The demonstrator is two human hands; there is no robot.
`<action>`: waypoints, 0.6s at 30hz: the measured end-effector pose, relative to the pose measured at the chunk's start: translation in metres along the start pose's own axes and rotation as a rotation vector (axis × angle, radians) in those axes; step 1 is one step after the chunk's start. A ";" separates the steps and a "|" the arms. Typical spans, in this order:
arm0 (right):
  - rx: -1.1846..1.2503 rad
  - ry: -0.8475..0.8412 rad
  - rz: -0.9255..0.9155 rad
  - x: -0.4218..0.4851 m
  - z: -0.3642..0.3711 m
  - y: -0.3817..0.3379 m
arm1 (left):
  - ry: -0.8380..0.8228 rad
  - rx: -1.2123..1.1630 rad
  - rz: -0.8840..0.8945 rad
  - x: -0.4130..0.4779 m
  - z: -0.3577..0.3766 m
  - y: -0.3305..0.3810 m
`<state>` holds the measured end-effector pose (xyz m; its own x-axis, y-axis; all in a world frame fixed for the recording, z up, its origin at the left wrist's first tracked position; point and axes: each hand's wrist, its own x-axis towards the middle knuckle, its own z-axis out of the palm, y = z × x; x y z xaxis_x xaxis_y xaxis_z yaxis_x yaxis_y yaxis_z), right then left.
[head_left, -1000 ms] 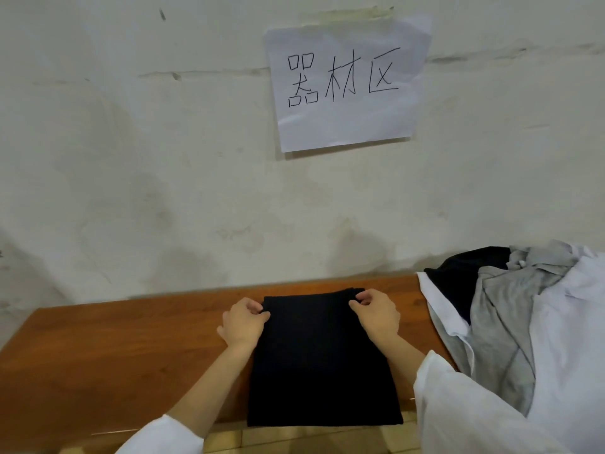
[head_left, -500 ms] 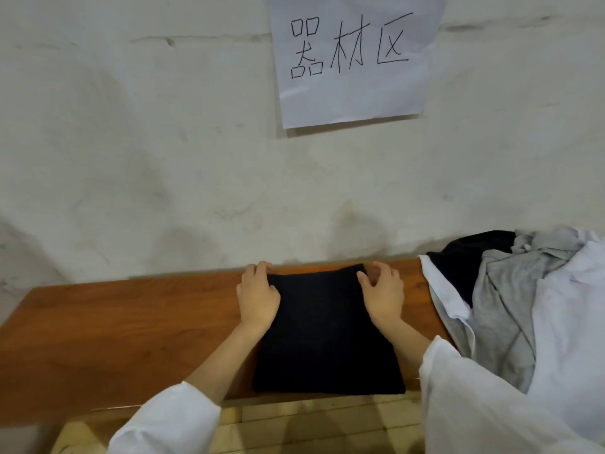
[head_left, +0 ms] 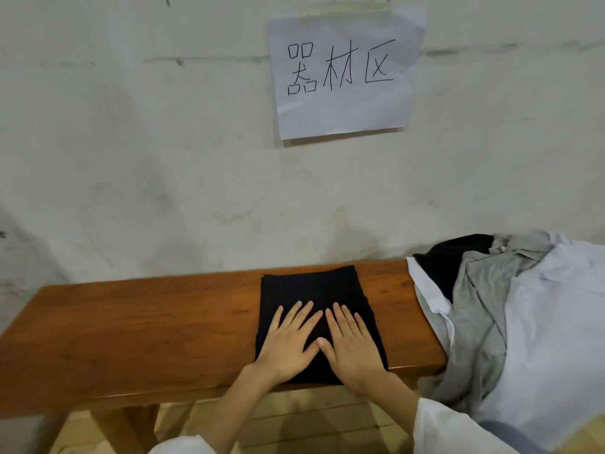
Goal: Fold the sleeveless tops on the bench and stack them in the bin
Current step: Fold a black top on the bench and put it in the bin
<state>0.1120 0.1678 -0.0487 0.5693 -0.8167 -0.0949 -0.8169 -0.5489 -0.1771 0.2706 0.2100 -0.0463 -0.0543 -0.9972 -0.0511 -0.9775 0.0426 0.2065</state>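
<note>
A black sleeveless top [head_left: 311, 286] lies folded into a compact rectangle on the wooden bench [head_left: 147, 319], near its right half. My left hand [head_left: 288, 339] and my right hand [head_left: 350, 342] rest flat on its near part, side by side, fingers spread, thumbs almost touching. Neither hand holds anything. On the right end of the bench is a heap of unfolded tops: a grey one [head_left: 481, 309], a white one [head_left: 556, 322] and a black one [head_left: 445, 260] at the back. No bin is in view.
A plastered wall [head_left: 163, 158] stands right behind the bench, with a paper sign [head_left: 343, 73] taped on it. The bench's left half shows bare wood. Tiled floor [head_left: 311, 427] and a bench leg [head_left: 131, 427] lie below the front edge.
The hands left the top's far corners, where they pinched the cloth, and came back onto its near part, flat. The black top went from a long strip hanging over the edge to a shorter folded rectangle.
</note>
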 end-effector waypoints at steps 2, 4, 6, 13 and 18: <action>0.211 0.028 -0.015 0.002 -0.012 0.003 | 0.024 -0.235 -0.087 0.000 -0.007 -0.002; 0.559 0.076 0.098 -0.007 -0.029 0.009 | 0.196 -0.456 -0.263 -0.009 -0.014 -0.003; 0.620 0.284 0.257 -0.023 -0.034 0.021 | 0.323 -0.465 -0.488 -0.022 -0.017 -0.008; 0.636 0.099 0.573 -0.031 -0.036 0.037 | 0.063 -0.401 -0.752 -0.032 -0.024 -0.020; 0.558 0.125 0.534 -0.021 -0.040 0.021 | 0.083 -0.818 -0.716 -0.030 -0.038 -0.020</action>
<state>0.0793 0.1665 -0.0111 0.0703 -0.9771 -0.2008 -0.7909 0.0681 -0.6082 0.2992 0.2366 -0.0119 0.5177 -0.7768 -0.3586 -0.3440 -0.5728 0.7440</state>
